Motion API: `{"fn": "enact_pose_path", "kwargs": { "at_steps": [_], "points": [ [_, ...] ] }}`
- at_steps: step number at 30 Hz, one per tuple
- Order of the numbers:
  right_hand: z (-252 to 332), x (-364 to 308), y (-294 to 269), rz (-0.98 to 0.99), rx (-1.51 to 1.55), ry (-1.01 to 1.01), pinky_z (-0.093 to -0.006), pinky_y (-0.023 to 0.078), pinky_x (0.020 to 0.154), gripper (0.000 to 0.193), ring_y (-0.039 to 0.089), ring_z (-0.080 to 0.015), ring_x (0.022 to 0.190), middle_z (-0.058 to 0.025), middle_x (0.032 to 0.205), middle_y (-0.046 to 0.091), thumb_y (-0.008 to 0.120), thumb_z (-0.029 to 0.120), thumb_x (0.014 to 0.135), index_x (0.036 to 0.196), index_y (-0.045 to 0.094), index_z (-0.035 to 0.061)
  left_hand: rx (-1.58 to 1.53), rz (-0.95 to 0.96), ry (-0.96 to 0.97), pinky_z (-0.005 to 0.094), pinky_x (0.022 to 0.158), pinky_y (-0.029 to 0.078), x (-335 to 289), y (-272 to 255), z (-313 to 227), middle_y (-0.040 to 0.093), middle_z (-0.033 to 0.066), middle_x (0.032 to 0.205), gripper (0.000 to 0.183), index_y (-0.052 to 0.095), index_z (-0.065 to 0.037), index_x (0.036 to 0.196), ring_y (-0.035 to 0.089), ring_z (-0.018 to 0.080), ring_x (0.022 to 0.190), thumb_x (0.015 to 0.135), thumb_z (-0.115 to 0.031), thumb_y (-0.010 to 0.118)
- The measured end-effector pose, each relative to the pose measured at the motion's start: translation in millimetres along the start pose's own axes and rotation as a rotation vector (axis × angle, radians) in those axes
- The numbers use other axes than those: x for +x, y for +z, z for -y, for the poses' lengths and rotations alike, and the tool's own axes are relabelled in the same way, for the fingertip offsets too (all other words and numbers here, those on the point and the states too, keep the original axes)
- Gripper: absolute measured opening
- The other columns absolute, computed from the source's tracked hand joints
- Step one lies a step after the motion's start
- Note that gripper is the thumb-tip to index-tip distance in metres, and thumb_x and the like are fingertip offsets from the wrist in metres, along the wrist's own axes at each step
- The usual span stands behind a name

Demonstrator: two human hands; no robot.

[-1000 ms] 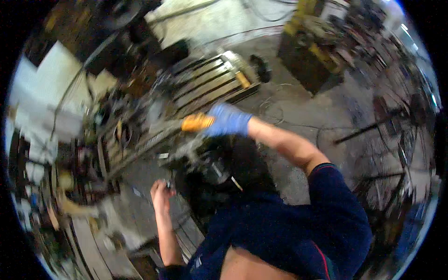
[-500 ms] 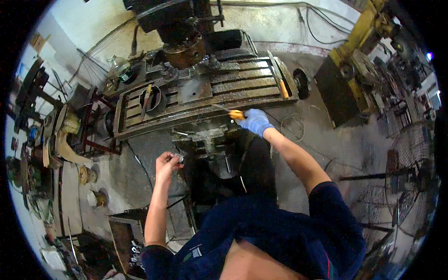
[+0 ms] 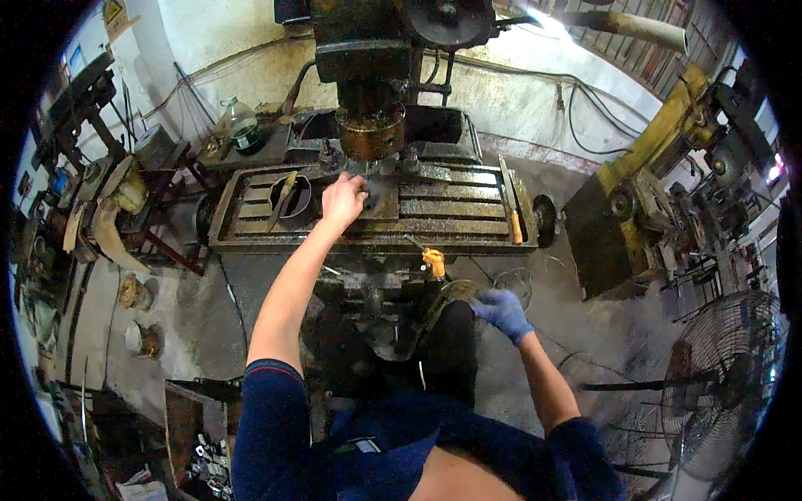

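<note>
My bare left hand (image 3: 344,199) reaches over the slotted machine table (image 3: 451,224), its fingers bent down at the flat metal plate (image 3: 386,202) below the spindle head (image 3: 370,134). Those fingers are closed, and whatever they hold is hidden beneath them. My right hand (image 3: 505,315), in a blue glove, is beside my right knee, a little blurred, with its fingers stretched out and nothing in them. A yellow air blow gun (image 3: 433,262) with a thin metal nozzle is at the table's front edge, apart from both hands.
On the table's left stands a round dark pot (image 3: 294,203) with a brush (image 3: 284,197) across it. A yellow-handled file-like tool (image 3: 515,221) lies at the right end. Farther off are a large clear bottle (image 3: 241,125) and a caged floor fan (image 3: 720,380).
My right hand has released the yellow blow gun and drawn back toward my knee. My left hand, which held a small metal piece, has moved forward to beneath the spindle. The view has shifted.
</note>
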State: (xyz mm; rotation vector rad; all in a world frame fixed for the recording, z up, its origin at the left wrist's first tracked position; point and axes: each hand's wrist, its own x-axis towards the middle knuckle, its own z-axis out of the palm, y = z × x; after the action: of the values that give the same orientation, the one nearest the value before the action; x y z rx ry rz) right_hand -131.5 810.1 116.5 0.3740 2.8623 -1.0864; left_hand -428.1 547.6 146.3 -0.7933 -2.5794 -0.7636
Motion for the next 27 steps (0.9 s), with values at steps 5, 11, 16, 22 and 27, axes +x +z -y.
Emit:
{"fn": "enact_pose_path", "kwargs": {
  "at_steps": [5,11,16,22,27],
  "points": [
    [-46.9,-24.5,0.9,-0.116,0.228,0.196,-0.0292,0.049,0.073,0.034,0.064,-0.0198,0.082,-0.0147,0.089,0.066,0.068,0.028,0.074,0.093,0.065,0.0002,-0.012,-0.013,-0.019,0.0419,0.068,0.047,21.6,28.6,-3.1,0.062,0.0125,0.084,0.017,0.061,-0.011,0.089,0.06,0.0315,0.079,0.073,-0.017,0.062],
    [-40.5,-33.3,-26.8,-0.195,0.066,0.164,-0.0283,0.049,0.067,0.025,0.065,-0.0191,0.076,-0.0156,0.084,0.066,0.067,0.022,0.076,0.091,0.066,0.0014,-0.022,-0.067,-0.005,0.0422,0.068,0.048,30.6,39.4,5.2,0.063,0.0148,0.084,0.02,0.061,-0.008,0.091,0.06,0.0325,0.077,0.074,-0.019,0.061],
    [5.7,-14.3,-96.5,-0.348,-0.013,-0.064,-0.0278,0.048,0.062,0.021,0.062,-0.0162,0.064,-0.0137,0.074,0.065,0.067,0.018,0.075,0.088,0.066,0.0017,0.097,-0.07,-0.228,0.0447,0.064,0.048,32.6,35.9,-3.0,0.063,0.0177,0.079,0.027,0.056,-0.004,0.09,0.061,0.0339,0.072,0.074,-0.024,0.063],
    [128.7,20.1,-263.6,-1.06,-0.357,-0.423,-0.0323,0.047,0.069,0.028,0.059,-0.0178,0.077,-0.0115,0.082,0.063,0.059,0.021,0.08,0.098,0.06,-0.0006,0.079,-0.073,-0.264,0.0451,0.062,0.048,39.5,37.1,-4.6,0.062,0.017,0.07,0.031,0.055,-0.004,0.09,0.062,0.0341,0.07,0.073,-0.028,0.064],
    [240.5,27.5,-327.3,-0.741,0.431,-1.248,-0.0379,0.038,0.096,0.031,0.05,-0.025,0.111,-0.0148,0.12,0.052,0.043,0.019,0.089,0.114,0.052,0.0032,0.086,-0.098,-0.254,0.0447,0.06,0.049,37.0,32.9,-2.1,0.062,0.0165,0.069,0.032,0.054,-0.004,0.09,0.062,0.0344,0.068,0.073,-0.029,0.065]
  ]
}}
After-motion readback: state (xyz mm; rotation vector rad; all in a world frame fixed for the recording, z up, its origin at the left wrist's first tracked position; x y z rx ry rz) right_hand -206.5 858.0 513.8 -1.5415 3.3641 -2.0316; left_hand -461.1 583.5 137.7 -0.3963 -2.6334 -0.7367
